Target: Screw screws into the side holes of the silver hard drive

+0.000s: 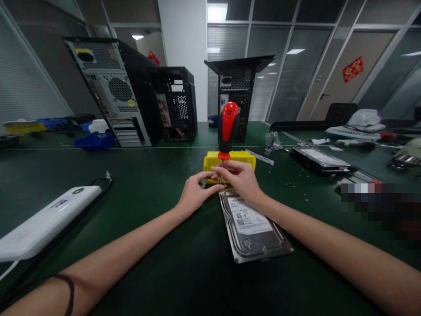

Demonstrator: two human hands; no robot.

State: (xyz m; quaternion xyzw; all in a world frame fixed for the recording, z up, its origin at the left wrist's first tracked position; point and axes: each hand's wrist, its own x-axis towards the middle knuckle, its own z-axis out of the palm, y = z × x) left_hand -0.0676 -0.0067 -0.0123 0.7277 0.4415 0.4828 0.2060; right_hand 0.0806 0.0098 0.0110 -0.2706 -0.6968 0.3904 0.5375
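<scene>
A red and black screwdriver (pixel 229 127) stands upright, handle up, just beyond the far end of a hard drive (pixel 259 237). The fingers of my right hand (pixel 241 175) pinch its metal shaft below the handle. My left hand (pixel 194 193) is closed beside the shaft's lower end, thumb and fingers drawn together. Whatever those fingertips hold is too small or hidden to make out. The hard drive lies flat, its white label facing up, partly under my right wrist. Right behind both hands sits a yellow plastic bin (pixel 245 159).
Computer cases (pixel 120 94) stand along the back of the green table (pixel 148 175). A white power strip (pixel 49 219) with a cable lies left. Another hard drive (pixel 319 160), a clear plastic piece (pixel 272 141) and small scattered bits lie right. A blue bin (pixel 95 141) sits back left.
</scene>
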